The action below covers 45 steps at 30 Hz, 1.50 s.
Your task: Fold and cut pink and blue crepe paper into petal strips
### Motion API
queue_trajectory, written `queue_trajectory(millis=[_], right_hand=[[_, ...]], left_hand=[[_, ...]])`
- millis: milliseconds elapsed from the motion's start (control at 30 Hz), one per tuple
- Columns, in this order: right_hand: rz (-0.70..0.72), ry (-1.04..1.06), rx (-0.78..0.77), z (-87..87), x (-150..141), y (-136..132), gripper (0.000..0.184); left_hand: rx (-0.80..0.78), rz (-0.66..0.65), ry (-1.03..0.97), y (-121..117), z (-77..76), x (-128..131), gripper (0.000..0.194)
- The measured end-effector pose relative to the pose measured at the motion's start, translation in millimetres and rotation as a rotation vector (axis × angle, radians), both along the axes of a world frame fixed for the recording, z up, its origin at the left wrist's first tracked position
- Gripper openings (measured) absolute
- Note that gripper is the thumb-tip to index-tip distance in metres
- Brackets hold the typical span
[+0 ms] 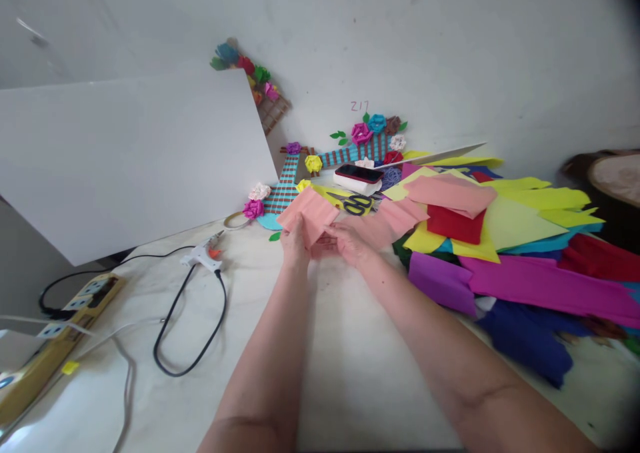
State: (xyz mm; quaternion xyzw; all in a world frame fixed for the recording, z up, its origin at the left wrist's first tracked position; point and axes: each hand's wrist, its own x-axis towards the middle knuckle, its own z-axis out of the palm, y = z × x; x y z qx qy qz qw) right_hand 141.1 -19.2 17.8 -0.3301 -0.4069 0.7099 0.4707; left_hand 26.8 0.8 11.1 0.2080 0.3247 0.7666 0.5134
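Note:
A folded piece of peach crepe paper [311,213] is held up over the table in both hands. My left hand [296,243] grips its lower left part, thumb on top. At its lower right edge, my right hand [346,241] pinches the paper between its fingers. Another peach strip [383,225] lies just beyond my right hand. Scissors with black handles [358,204] rest behind the held paper, on something yellow. The undersides of my fingers are partly hidden.
A white glue gun [203,256] with a looped black cord lies left, near a wooden power strip [75,330]. Coloured crepe sheets [540,273] pile up at right. A phone [359,173] sits on a white box. Paper-flower decorations [361,133] stand behind, beside a large white board [140,166].

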Motion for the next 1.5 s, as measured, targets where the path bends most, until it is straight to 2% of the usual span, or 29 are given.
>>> queue_trajectory(millis=[300,433,533,633,700,867,1000,1133,1300,1500], right_hand=[[-0.269,-0.053,-0.008,-5.9,0.7,8.9,0.022],[-0.253,-0.111,0.025,-5.6,8.8,12.8,0.02],[-0.194,-0.161,0.016,0.0,14.6,11.7,0.018],[-0.135,-0.218,0.008,4.0,18.3,10.1,0.014],[-0.105,-0.262,0.016,3.3,19.8,10.4,0.013],[-0.075,-0.307,0.043,-2.4,20.2,13.1,0.012],[-0.13,-0.292,0.026,3.0,17.3,9.1,0.01],[-0.138,-0.326,0.025,7.9,13.7,3.8,0.013],[-0.219,-0.385,0.052,-2.6,9.1,9.3,0.016],[-0.388,-0.477,0.184,-12.9,6.3,17.8,0.012]], left_hand=[[0.013,-0.089,0.066,-12.4,-0.8,14.4,0.029],[0.041,-0.265,-0.043,-13.9,3.5,6.4,0.034],[-0.024,-0.401,-0.063,-11.3,6.2,-9.9,0.046],[-0.163,-0.377,0.015,-7.8,7.2,-26.9,0.046],[-0.217,-0.405,0.057,-5.8,6.3,-34.9,0.043],[-0.215,-0.344,0.246,-2.3,-0.9,-41.9,0.024],[-0.137,-0.371,0.384,-2.2,-4.8,-42.3,0.027],[-0.124,-0.352,0.42,-3.3,-3.2,-41.3,0.032],[-0.162,-0.296,0.43,-3.7,0.4,-42.7,0.035],[-0.216,-0.236,0.727,-2.8,-2.0,-51.9,0.026]])
